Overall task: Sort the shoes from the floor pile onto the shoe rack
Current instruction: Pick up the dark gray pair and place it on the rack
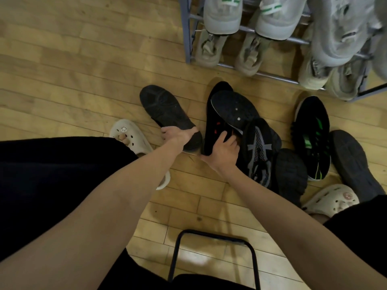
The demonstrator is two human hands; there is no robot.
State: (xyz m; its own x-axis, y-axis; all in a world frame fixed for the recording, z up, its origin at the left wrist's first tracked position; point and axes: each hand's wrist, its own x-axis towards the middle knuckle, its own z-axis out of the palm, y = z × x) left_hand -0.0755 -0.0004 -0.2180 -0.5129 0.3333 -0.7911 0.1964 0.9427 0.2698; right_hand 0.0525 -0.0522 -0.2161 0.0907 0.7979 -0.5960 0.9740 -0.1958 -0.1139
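Dark shoes lie in a pile on the wooden floor in front of the grey metal shoe rack (187, 38). My left hand (178, 135) grips the heel end of a black shoe (165, 111) lying sole up, left of the pile. My right hand (224, 148) holds a black shoe with red marks (215, 120), which lies under another sole-up dark shoe (234, 109). To the right lie a black shoe with grey cross pattern (259, 147), a black and green sneaker (312, 135) and two more dark shoes (291, 174).
Several pale grey and beige sneakers (222, 15) fill both tiers of the rack. I wear cream clogs (129, 135) on both feet; the right clog (333, 199) is beside the pile. A black metal stool frame (213, 235) stands under me.
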